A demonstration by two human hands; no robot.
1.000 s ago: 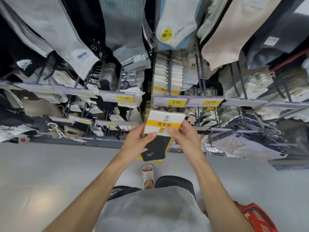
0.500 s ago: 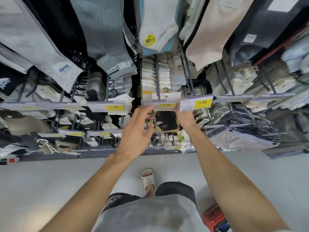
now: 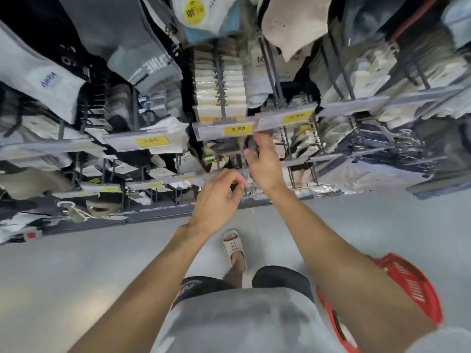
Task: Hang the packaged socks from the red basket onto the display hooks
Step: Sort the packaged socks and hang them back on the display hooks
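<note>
Under the 3.80 tag (image 3: 238, 129), right hand (image 3: 263, 166) at the dark sock pack (image 3: 224, 149) — grip unclear; left hand (image 3: 216, 200) loosely curled, empty.

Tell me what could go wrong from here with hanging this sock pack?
The right hand seems to pinch the sock pack under the 3.80 price tag; it may miss the hidden hook and fall.
The red basket lies on the floor close behind the person; a step back could trip on it.
</note>
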